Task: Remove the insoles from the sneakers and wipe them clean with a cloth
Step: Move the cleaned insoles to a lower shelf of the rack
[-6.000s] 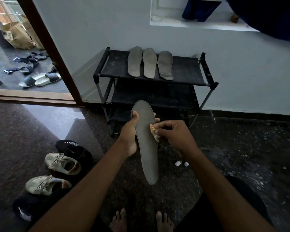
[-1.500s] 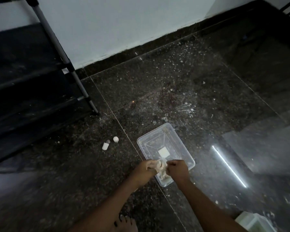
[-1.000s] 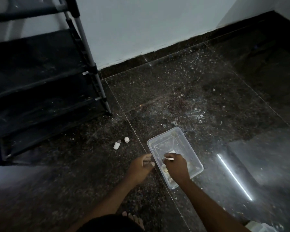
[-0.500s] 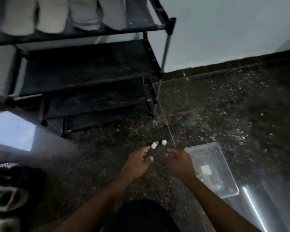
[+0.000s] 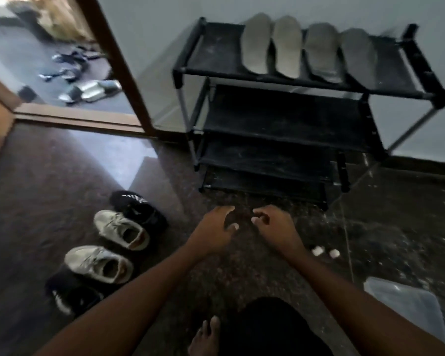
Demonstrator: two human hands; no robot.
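Several grey insoles (image 5: 290,46) lie side by side on the top shelf of a black shoe rack (image 5: 211,50). On the floor at the left stand two pale sneakers (image 5: 121,229) between two black sneakers (image 5: 139,206). My left hand (image 5: 216,227) and my right hand (image 5: 275,227) hover over the dark floor in front of the rack, both with loosely curled fingers and nothing in them. The cloth is not in sight.
A clear plastic tub (image 5: 406,301) sits on the floor at the lower right. Two small white caps (image 5: 324,251) lie beside my right forearm. An open doorway (image 5: 70,73) at the upper left shows sandals outside. My bare foot (image 5: 206,335) is at the bottom.
The cloth was wrung over the tub and left there. The view has swung left from the tub to the rack and sneakers, and both hands have come away holding nothing.
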